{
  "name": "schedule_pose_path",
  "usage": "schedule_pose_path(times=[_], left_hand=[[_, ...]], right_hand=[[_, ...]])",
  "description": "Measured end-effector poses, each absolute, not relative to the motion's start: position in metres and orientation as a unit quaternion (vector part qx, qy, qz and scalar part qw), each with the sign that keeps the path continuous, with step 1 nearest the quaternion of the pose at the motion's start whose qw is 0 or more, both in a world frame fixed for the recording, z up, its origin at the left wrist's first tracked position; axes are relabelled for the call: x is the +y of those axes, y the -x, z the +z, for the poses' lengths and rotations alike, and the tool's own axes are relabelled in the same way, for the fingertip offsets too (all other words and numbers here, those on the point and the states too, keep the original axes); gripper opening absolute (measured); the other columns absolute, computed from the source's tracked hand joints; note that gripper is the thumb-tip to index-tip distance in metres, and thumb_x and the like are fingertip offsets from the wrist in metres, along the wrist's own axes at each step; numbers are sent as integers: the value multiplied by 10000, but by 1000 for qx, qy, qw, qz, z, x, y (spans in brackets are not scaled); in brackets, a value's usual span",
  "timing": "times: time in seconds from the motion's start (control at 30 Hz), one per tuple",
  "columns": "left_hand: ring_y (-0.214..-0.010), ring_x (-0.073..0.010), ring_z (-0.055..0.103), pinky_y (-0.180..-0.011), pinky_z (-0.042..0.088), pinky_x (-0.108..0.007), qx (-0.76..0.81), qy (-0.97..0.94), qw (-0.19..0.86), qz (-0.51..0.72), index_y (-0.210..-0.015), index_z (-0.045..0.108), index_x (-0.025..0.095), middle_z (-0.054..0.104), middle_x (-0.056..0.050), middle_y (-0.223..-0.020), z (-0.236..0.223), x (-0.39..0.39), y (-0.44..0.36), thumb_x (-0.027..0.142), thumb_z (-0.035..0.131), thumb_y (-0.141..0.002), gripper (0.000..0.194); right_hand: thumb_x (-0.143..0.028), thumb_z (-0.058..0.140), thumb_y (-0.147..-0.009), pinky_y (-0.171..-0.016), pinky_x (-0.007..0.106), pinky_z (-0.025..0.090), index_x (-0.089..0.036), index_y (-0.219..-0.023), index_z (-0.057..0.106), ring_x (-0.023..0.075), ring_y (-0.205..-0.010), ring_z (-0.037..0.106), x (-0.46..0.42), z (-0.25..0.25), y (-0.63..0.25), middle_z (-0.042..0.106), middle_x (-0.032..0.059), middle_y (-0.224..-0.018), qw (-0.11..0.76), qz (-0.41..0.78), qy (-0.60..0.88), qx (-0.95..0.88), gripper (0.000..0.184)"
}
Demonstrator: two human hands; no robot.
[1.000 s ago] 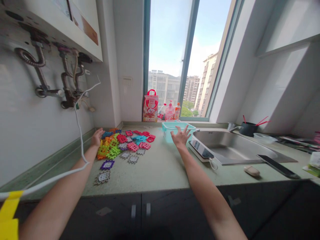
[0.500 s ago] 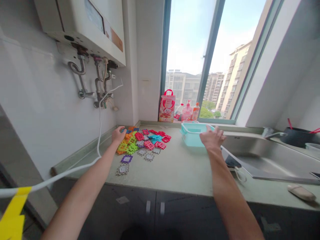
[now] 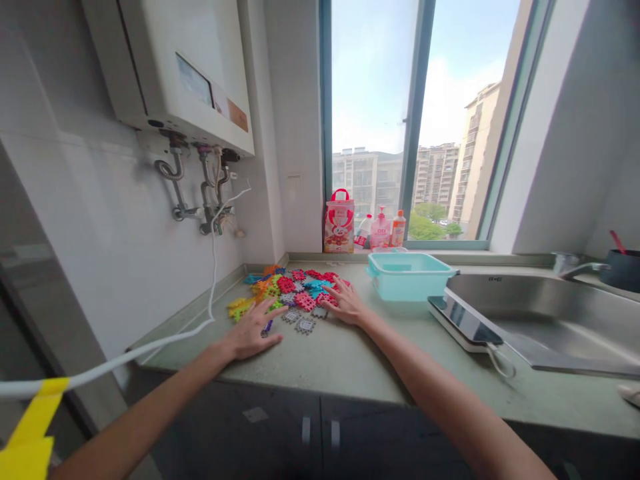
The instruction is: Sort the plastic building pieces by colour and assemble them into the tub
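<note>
A pile of plastic interlocking tiles (image 3: pixel 286 285) in red, orange, yellow, green, blue and grey lies on the counter (image 3: pixel 345 360). Fingers spread, my left hand (image 3: pixel 255 330) rests at the pile's near left edge, partly covering a purple tile (image 3: pixel 268 328). On the pile's right side, my right hand (image 3: pixel 346 303) is also spread, its fingertips at the red tiles and a grey one. Grey tiles (image 3: pixel 305 325) lie flat between the two hands. Neither hand grips anything. To the right stands a turquoise plastic basin (image 3: pixel 413 280), apart from both hands.
A white device with a dark glossy top (image 3: pixel 465 323) and cord lies beside the steel sink (image 3: pixel 505 313). Pink bottles (image 3: pixel 381 230) and a red-handled bag (image 3: pixel 339 223) stand by the window. A white cable (image 3: pixel 165 340) runs along the left, below the water heater (image 3: pixel 185 80).
My right hand has left the turquoise basin and moved left to the tiles. My left hand has come down and nearer, from the pile's far left to its near edge. The view has shifted slightly.
</note>
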State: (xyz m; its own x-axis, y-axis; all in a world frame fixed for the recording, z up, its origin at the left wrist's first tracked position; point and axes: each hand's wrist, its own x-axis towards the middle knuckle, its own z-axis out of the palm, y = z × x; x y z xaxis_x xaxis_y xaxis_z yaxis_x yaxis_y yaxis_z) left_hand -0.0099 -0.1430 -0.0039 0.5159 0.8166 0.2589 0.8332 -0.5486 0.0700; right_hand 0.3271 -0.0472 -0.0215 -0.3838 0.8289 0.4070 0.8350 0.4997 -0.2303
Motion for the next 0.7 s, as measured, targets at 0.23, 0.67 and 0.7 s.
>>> schedule_pose_path(times=[0.23, 0.67, 0.7], left_hand=[[-1525, -347, 382, -1268, 200, -646, -501, 849, 72, -153, -1529, 557, 312, 487, -116, -1610, 6, -92, -12, 679, 436, -1025, 635], [-1601, -433, 143, -1255, 127, -685, -448, 888, 74, -72, -1695, 209, 204, 231, -177, -1730, 0, -28, -122, 822, 562, -842, 1111], [-1601, -425, 154, -1254, 132, -686, -452, 887, 61, -69, -1699, 196, 216, 225, -168, -1733, -2, -22, -120, 818, 545, -856, 1093]], right_hand=[[-840, 347, -962, -1217, 685, 168, -376, -1633, 377, 416, -1593, 196, -1, -22, -298, 272, 126, -1732, 209, 51, 587, -781, 816], [-459, 338, -1090, -1231, 483, 294, -290, -1555, 524, 282, -1516, 395, 20, -31, -297, 509, 79, -1610, 201, 19, 552, -809, 528], [-456, 346, -1092, -1233, 468, 294, -299, -1543, 536, 276, -1503, 413, 20, -32, -296, 528, 71, -1595, 204, 16, 546, -812, 514]])
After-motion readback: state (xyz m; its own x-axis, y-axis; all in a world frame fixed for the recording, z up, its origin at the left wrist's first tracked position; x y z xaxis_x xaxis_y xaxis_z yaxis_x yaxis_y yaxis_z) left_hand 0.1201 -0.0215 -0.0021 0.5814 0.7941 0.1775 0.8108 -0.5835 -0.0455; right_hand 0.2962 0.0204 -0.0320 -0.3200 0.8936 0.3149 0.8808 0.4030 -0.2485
